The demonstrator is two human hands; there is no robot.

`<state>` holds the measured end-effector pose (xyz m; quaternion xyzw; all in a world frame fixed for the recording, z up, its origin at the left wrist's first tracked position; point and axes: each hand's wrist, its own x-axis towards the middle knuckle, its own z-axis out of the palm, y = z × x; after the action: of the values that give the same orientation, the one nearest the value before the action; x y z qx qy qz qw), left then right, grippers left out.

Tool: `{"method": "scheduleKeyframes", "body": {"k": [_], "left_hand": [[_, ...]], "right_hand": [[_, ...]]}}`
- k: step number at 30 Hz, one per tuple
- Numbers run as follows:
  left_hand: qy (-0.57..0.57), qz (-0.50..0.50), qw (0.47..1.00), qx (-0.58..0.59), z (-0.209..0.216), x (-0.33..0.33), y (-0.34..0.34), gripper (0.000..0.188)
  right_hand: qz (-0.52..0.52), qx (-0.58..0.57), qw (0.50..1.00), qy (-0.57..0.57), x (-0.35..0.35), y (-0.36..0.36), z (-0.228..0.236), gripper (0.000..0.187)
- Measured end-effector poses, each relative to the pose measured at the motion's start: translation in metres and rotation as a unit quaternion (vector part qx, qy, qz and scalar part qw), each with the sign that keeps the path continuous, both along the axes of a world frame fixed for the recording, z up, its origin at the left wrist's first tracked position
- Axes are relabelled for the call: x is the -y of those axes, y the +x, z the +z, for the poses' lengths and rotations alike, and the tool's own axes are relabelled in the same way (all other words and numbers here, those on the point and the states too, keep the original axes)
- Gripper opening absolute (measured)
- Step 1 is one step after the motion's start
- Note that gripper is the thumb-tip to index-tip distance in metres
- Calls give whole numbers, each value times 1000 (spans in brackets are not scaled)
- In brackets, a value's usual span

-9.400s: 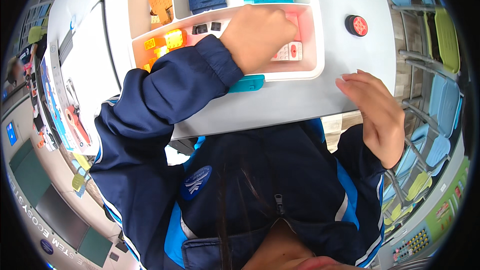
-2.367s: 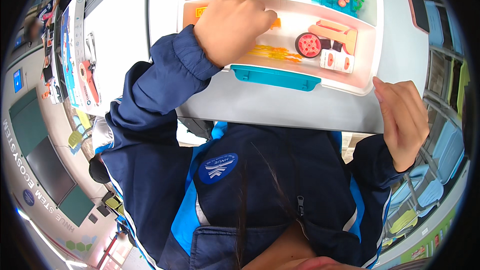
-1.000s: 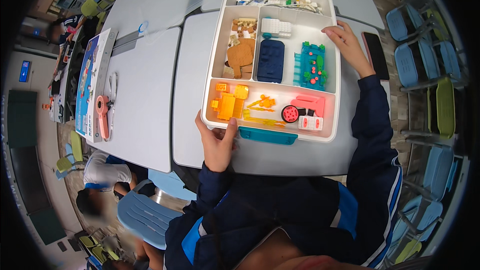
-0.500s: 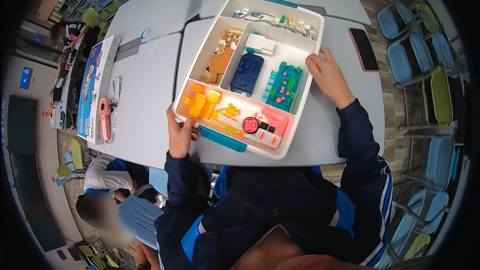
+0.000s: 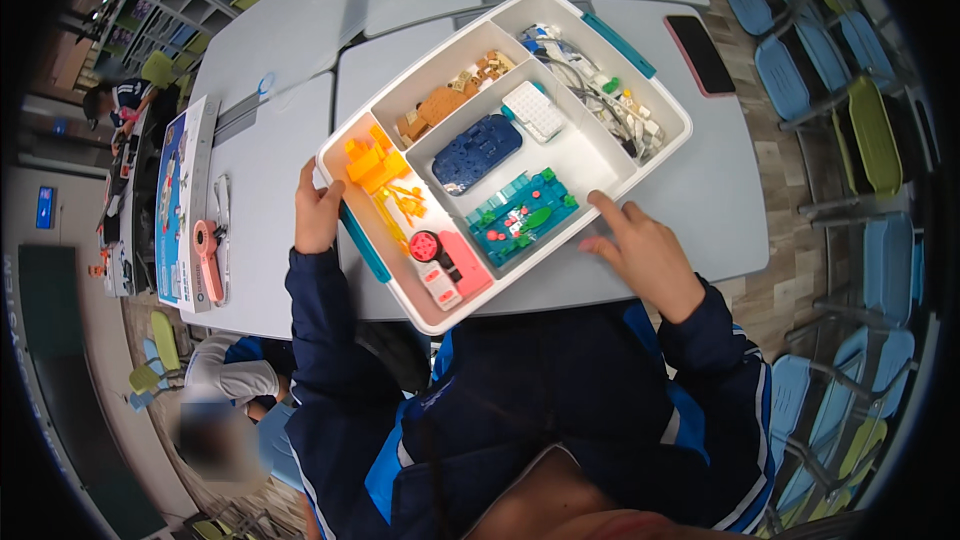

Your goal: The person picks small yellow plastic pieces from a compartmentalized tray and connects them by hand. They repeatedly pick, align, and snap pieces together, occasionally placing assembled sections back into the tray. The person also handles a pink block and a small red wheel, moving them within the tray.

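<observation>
A white storage box (image 5: 590, 225) with teal handles is turned at a slant on the grey table, divided into compartments. My left hand (image 5: 318, 208) grips its left corner, thumb and fingers about the rim. My right hand (image 5: 645, 250) has its fingers apart, the index fingertip at the near right rim. The large middle compartment holds a dark blue brick block (image 5: 478, 155), a white studded block (image 5: 533, 112) and a teal brick build (image 5: 522, 218) with pink and green pieces. Orange pieces (image 5: 375, 162) and a pink wheel (image 5: 425, 246) lie in the left compartment, tan pieces (image 5: 445, 100) behind.
A phone (image 5: 700, 55) lies beyond the box at the right. On the left of the table (image 5: 270, 250) are a pink handheld fan (image 5: 207, 258) and a flat picture box (image 5: 185, 210). Chairs (image 5: 870, 155) line the right side; a person sits at lower left.
The storage box has turned clockwise, its far end swinging to the right. My left hand has shifted left with its corner; my right hand has moved nearer to me along the rim, fingers spreading.
</observation>
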<state>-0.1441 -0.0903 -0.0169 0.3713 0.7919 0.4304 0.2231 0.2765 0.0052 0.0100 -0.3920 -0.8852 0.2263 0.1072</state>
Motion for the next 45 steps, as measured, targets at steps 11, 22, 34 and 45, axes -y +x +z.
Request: {"method": "scheduleKeyframes", "body": {"k": [11,22,34,45], "left_hand": [[-36,-103,994,-30,3,-63,-26,57],[-64,-142,985,-78,2,-85,-29,53],[56,-79,960,-264,32,22,-3,39],[146,-4,978,-148,63,89,87,34]], "right_hand": [[106,9,994,-25,64,-3,10,59],[253,1,964,-83,74,-13,15,62],[41,-57,990,119,-2,41,52,12],[124,63,989,50,-30,9,-4,14]]}}
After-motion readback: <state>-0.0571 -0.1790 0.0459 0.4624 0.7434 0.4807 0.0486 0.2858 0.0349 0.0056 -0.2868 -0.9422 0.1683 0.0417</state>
